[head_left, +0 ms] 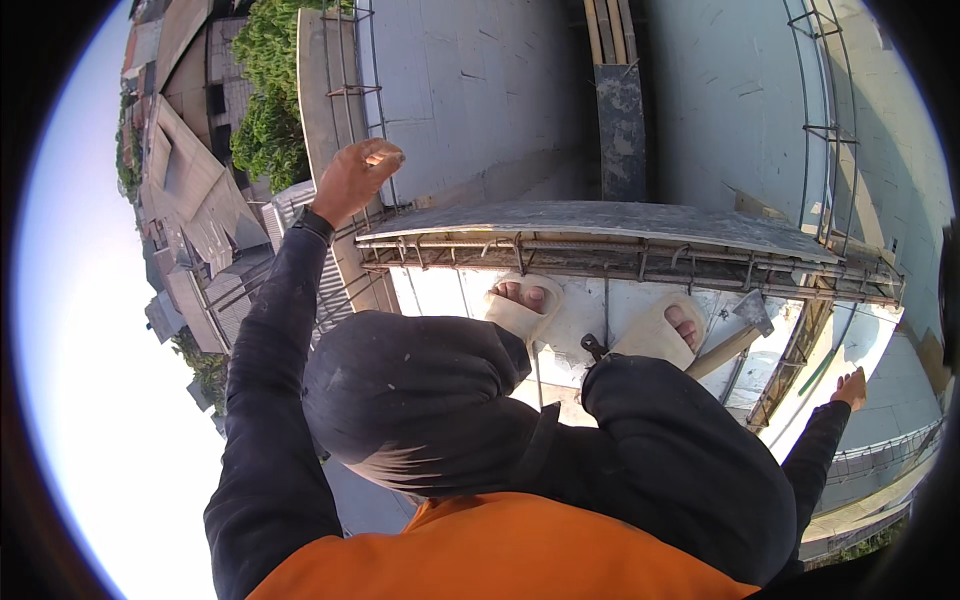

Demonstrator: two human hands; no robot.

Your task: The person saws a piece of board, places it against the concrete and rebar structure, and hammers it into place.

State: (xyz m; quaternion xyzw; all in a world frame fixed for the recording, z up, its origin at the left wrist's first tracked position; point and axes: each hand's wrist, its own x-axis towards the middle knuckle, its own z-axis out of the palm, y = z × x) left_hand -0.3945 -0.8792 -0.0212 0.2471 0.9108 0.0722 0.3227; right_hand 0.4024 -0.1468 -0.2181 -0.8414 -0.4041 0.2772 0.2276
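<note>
My left hand [360, 178] is raised near a vertical rebar cage [354, 88], fingers curled together with nothing visible in them. My right hand [850, 388] is out at the far right with loosely bent fingers, beside the pale panel edge; I see nothing in it. I squat on white boards [450, 295], my sandals [640, 340] behind a horizontal rebar cage [560, 245] under a grey board [560, 215]. A hammer-like tool with a wooden handle [720, 355] and grey head lies by my right foot. A small black tool [592, 346] is between my feet.
Pale formwork panels [480, 100] flank a deep dark gap with a narrow grey beam [620, 130]. More rebar cages [830, 130] run along the right. Off the left edge, far below, are corrugated roofs [190, 170] and green trees [265, 100].
</note>
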